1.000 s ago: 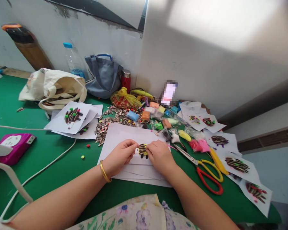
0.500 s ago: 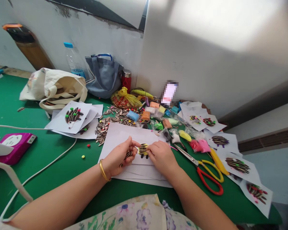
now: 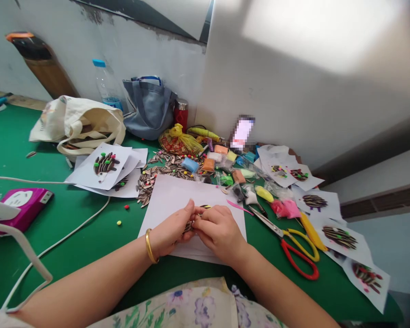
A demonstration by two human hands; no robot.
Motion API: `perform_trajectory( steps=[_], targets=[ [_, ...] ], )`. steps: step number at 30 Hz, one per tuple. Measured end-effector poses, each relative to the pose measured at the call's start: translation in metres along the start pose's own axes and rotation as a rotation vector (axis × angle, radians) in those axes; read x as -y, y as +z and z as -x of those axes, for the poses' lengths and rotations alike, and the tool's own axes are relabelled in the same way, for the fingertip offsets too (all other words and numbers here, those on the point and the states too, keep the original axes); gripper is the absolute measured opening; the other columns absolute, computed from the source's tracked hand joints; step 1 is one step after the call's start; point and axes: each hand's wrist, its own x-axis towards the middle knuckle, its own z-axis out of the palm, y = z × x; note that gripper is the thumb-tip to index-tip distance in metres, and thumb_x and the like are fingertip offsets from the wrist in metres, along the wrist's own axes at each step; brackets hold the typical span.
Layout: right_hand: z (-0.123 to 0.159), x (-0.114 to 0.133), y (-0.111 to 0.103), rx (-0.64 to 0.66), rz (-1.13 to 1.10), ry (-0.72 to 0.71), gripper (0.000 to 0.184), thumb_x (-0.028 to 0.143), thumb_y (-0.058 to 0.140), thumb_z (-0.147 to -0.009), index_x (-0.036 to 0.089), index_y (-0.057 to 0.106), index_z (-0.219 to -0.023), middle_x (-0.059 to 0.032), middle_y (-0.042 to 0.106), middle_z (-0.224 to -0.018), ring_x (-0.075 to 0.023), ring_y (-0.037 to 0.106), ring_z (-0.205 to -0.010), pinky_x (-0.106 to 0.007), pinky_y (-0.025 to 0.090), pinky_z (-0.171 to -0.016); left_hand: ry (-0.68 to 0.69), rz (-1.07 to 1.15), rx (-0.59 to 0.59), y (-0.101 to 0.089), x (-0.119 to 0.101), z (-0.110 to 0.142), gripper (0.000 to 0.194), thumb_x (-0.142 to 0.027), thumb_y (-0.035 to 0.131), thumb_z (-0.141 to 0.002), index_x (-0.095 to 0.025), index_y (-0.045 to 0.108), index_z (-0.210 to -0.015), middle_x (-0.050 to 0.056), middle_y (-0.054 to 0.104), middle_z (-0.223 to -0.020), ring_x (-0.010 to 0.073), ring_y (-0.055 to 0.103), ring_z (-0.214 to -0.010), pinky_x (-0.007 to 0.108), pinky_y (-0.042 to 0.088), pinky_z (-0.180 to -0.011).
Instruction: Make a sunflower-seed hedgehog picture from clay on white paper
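Observation:
My left hand [image 3: 171, 232], with a gold bangle at the wrist, is curled around several striped sunflower seeds [image 3: 187, 226] above the white paper [image 3: 172, 189]. Against it, the fingers of my right hand [image 3: 220, 232] are bunched together at those seeds; whatever they pinch is hidden. Just beyond the fingertips, a sliver of a yellow figure with dark seeds [image 3: 205, 207] shows on the paper, the rest covered by my hands. A loose pile of sunflower seeds [image 3: 150, 187] lies past the sheet's left corner.
Scissors [image 3: 283, 232] with red and yellow handles lie to the right, beside a yellow tool [image 3: 312, 232]. Packets of coloured clay [image 3: 208, 165] spread behind the paper. Finished seed pictures [image 3: 340, 237] line the right edge; more [image 3: 105, 166] are stacked left. A white cable [image 3: 71, 234] crosses the left side.
My right hand has moved from the yellow figure back toward me and left, meeting the seeds in my left hand. Both hands now hide most of the figure.

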Motion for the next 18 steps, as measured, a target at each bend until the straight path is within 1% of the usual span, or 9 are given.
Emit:
perform_trajectory(
  steps=[3, 7, 11, 13, 15, 18],
  targets=[
    [-0.0001, -0.0011, -0.0005, -0.004, -0.062, 0.028, 0.014, 0.024, 0.058, -0.092, 0.023, 0.072, -0.093, -0.003, 0.066, -0.085, -0.0178, 0.052, -0.084, -0.034, 0.035, -0.077, 0.016, -0.012, 0.033, 0.0016, -0.0013, 0.002, 0.06, -0.067, 0.038, -0.089, -0.016, 0.063, -0.106, -0.003, 0.045, -0.065, 0.004, 0.027, -0.042, 0.02, 0.008, -0.041],
    [-0.0001, -0.0012, -0.0012, 0.005, -0.081, 0.035, 0.016, 0.023, 0.058, -0.091, 0.026, 0.072, -0.099, -0.0028, 0.066, -0.086, -0.018, 0.053, -0.084, -0.034, 0.036, -0.077, 0.043, -0.03, 0.035, 0.004, -0.0014, 0.0033, 0.06, -0.068, 0.038, -0.088, -0.015, 0.064, -0.099, -0.004, 0.042, -0.065, 0.0041, 0.027, -0.043, 0.02, 0.01, -0.041],
    [0.0009, -0.0013, 0.0001, 0.002, -0.09, 0.036, 0.015, 0.025, 0.06, -0.091, 0.026, 0.072, -0.099, -0.0031, 0.066, -0.085, -0.0187, 0.053, -0.085, -0.035, 0.038, -0.078, 0.058, -0.052, 0.038, 0.0049, -0.0006, 0.0039, 0.06, -0.069, 0.038, -0.088, -0.015, 0.063, -0.095, -0.004, 0.042, -0.065, 0.0044, 0.027, -0.044, 0.02, 0.011, -0.041],
    [0.0015, -0.0019, -0.0002, -0.019, -0.112, 0.039, 0.014, 0.023, 0.06, -0.089, 0.024, 0.071, -0.098, -0.004, 0.066, -0.09, -0.0194, 0.054, -0.086, -0.035, 0.039, -0.079, 0.054, -0.06, 0.055, 0.0048, -0.0012, 0.0046, 0.059, -0.068, 0.036, -0.089, -0.015, 0.061, -0.096, -0.004, 0.042, -0.064, 0.0049, 0.026, -0.044, 0.02, 0.011, -0.041],
    [0.0019, -0.0031, -0.0021, -0.059, -0.157, 0.055, 0.013, 0.02, 0.06, -0.088, 0.023, 0.069, -0.097, -0.0044, 0.066, -0.093, -0.0195, 0.055, -0.088, -0.036, 0.04, -0.081, 0.055, -0.085, 0.06, 0.0045, -0.0024, 0.0051, 0.054, -0.066, 0.038, -0.09, -0.016, 0.059, -0.096, -0.005, 0.04, -0.061, 0.0057, 0.025, -0.044, 0.021, 0.012, -0.041],
    [0.0018, -0.0063, -0.0063, -0.141, -0.213, 0.11, 0.011, 0.018, 0.059, -0.087, 0.021, 0.067, -0.094, -0.0042, 0.064, -0.088, -0.019, 0.056, -0.087, -0.034, 0.042, -0.08, 0.076, -0.161, 0.029, 0.0038, -0.0041, 0.0051, 0.043, -0.06, 0.05, -0.087, -0.018, 0.053, -0.091, -0.009, 0.035, -0.056, 0.0064, 0.024, -0.044, 0.02, 0.015, -0.041]
  ],
)
